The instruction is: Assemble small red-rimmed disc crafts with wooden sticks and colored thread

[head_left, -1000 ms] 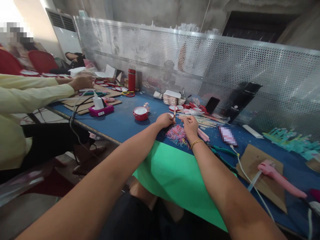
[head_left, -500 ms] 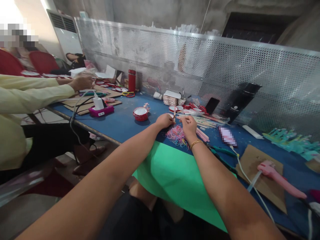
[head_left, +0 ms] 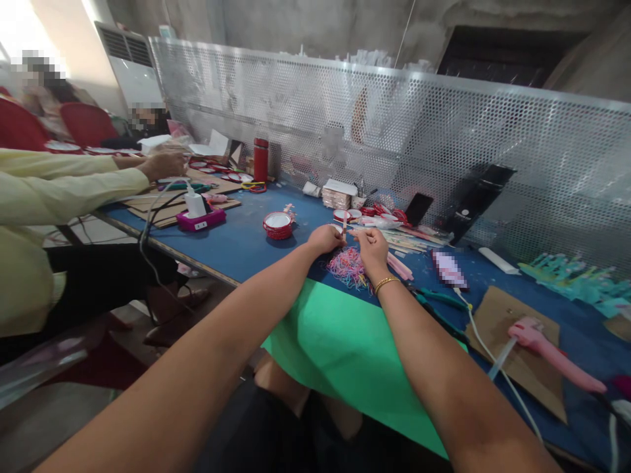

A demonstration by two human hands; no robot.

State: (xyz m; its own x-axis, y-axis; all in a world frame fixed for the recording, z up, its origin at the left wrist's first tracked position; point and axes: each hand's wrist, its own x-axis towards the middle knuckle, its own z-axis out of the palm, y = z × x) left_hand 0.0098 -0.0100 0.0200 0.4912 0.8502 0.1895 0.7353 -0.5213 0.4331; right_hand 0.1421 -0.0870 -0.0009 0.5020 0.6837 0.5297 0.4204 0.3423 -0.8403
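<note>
My left hand (head_left: pixel 325 239) is closed, its fingertips pinching a thin pinkish strip (head_left: pixel 344 222) that stands upright. Just to the right, my right hand (head_left: pixel 373 247) has its thumb and fingers pressed together close to the strip; what it pinches is too small to make out. Below both hands lies a tangled heap of multicoloured thread-like bits (head_left: pixel 348 266). A green sheet (head_left: pixel 345 335) hangs over the table's near edge, beneath my forearms. Beside my right wrist are pink strips (head_left: pixel 400 267).
Left of my hands stands a red-rimmed round stack (head_left: pixel 278 225). Teal-handled pliers (head_left: pixel 444 299) and a pink glue gun (head_left: pixel 552 351) lie right, the latter on cardboard (head_left: pixel 493 309). A co-worker's hands (head_left: pixel 167 163) are at far left, near a purple power socket (head_left: pixel 201 221).
Almost nothing differs. The view has shifted very slightly, and both my hands keep the same place and grip above the heap.
</note>
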